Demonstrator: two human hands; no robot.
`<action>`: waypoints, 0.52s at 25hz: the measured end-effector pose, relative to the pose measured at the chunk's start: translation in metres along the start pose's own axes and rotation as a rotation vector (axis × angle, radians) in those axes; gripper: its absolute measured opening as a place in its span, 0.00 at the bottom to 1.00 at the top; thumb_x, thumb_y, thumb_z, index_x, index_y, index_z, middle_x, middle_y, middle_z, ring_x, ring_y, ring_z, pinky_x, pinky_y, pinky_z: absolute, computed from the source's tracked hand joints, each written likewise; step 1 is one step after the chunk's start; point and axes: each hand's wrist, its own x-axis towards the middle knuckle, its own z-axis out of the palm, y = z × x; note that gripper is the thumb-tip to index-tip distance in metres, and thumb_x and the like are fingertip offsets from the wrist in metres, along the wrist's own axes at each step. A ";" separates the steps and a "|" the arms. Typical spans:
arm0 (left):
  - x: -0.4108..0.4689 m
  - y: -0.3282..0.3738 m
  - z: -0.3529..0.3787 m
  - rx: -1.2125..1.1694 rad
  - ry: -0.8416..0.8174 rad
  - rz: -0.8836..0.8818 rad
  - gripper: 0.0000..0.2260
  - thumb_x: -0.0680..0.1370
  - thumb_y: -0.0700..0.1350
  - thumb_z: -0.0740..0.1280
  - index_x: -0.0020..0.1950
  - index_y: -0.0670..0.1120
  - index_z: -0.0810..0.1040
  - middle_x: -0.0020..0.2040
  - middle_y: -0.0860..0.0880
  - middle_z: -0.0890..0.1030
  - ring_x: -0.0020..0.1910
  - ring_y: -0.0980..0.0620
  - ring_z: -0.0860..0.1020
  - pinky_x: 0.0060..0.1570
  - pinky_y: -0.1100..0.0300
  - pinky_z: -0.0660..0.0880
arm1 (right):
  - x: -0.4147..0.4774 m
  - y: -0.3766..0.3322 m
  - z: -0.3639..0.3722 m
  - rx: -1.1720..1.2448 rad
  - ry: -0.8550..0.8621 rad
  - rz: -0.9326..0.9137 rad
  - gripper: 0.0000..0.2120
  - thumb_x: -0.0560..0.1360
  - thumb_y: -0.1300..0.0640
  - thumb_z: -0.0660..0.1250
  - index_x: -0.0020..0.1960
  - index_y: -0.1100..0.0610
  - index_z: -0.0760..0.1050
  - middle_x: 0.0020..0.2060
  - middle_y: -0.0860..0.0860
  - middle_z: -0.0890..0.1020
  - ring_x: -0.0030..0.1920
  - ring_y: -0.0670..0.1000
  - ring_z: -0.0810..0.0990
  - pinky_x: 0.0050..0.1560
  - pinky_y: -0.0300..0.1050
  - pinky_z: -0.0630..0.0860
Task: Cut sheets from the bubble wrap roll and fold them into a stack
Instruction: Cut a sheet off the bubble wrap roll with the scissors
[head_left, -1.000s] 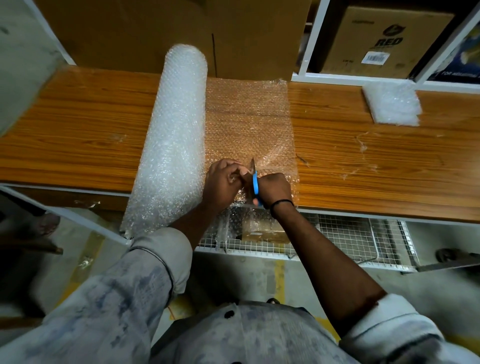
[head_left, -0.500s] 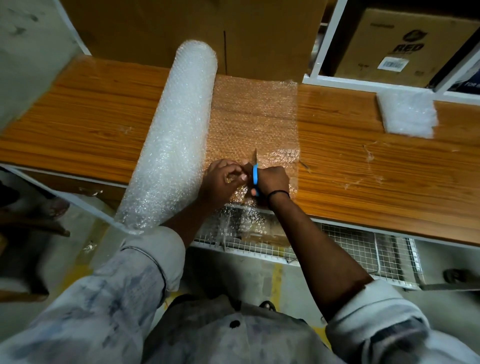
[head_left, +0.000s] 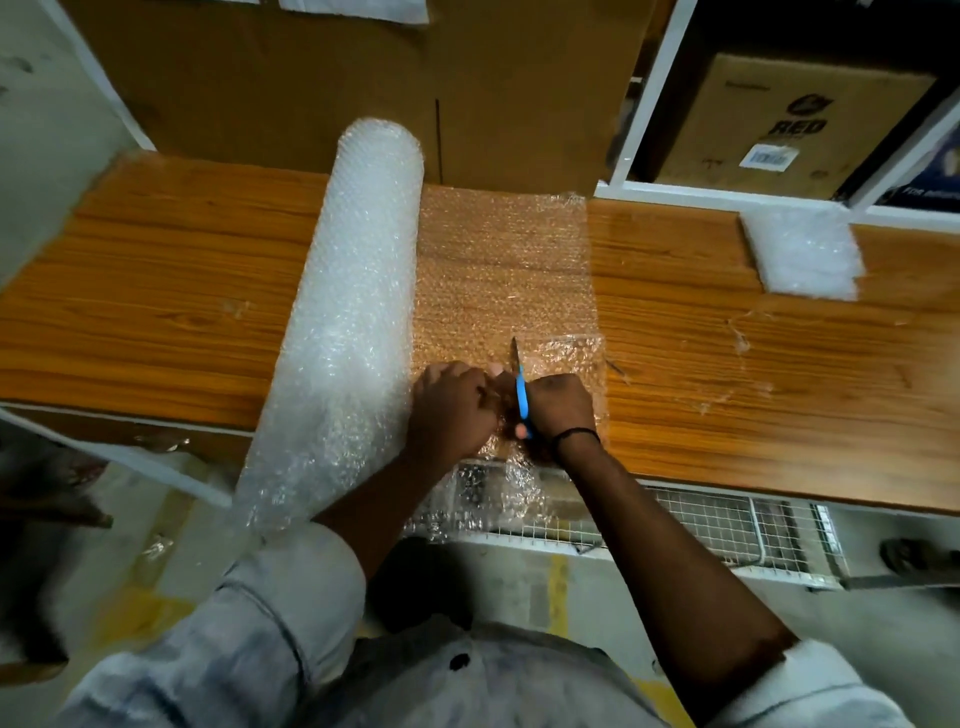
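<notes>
Head camera, looking down over a wooden desk (head_left: 753, 389). A thick bubble wrap roll (head_left: 353, 312) lies across it from back to front, its near end hanging past the front edge. One unrolled sheet (head_left: 498, 260) spreads flat to the right of the roll, still joined to it, with its near edge drooping over the desk front.

The right hand (head_left: 558, 410) is curled round the blue handles of a pair of scissors (head_left: 521, 395). The blade points away from the person and has entered the sheet from the near edge. The left hand (head_left: 452, 405) sits just beside the blade with its fingers bunched on the plastic, apparently keeping it taut so the cut runs straight. Most of the cut line lies ahead, so this sheet is only begun.

At the back right of the desk, well apart from the cutting, rests a stack (head_left: 802, 254) of folded bubble wrap, probably finished sheets kept clear of the scissors.

On a white shelf behind, a cardboard box (head_left: 795, 124) reads "RED" under a round logo; its white barcode label (head_left: 770, 156) is too small to read. A wire rack (head_left: 727, 530) shows below the desk.
</notes>
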 end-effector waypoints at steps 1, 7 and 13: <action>0.011 0.002 -0.005 0.044 0.002 0.015 0.09 0.78 0.51 0.65 0.55 0.50 0.79 0.58 0.48 0.80 0.62 0.42 0.73 0.61 0.48 0.69 | 0.000 0.000 0.001 0.005 0.015 0.022 0.25 0.73 0.44 0.77 0.28 0.60 0.74 0.23 0.51 0.74 0.24 0.48 0.72 0.24 0.39 0.65; 0.072 -0.001 -0.008 0.244 -0.042 0.181 0.16 0.74 0.53 0.64 0.61 0.56 0.78 0.61 0.50 0.78 0.61 0.44 0.74 0.57 0.49 0.68 | 0.002 -0.004 0.011 0.157 0.051 0.103 0.29 0.67 0.37 0.79 0.25 0.56 0.70 0.19 0.49 0.74 0.19 0.46 0.72 0.22 0.37 0.66; 0.068 -0.017 0.011 0.012 0.107 0.161 0.08 0.75 0.48 0.70 0.53 0.56 0.81 0.55 0.57 0.81 0.56 0.49 0.73 0.54 0.51 0.66 | 0.008 -0.005 0.020 0.154 0.092 0.124 0.27 0.67 0.39 0.78 0.26 0.60 0.74 0.21 0.53 0.78 0.22 0.49 0.75 0.26 0.40 0.70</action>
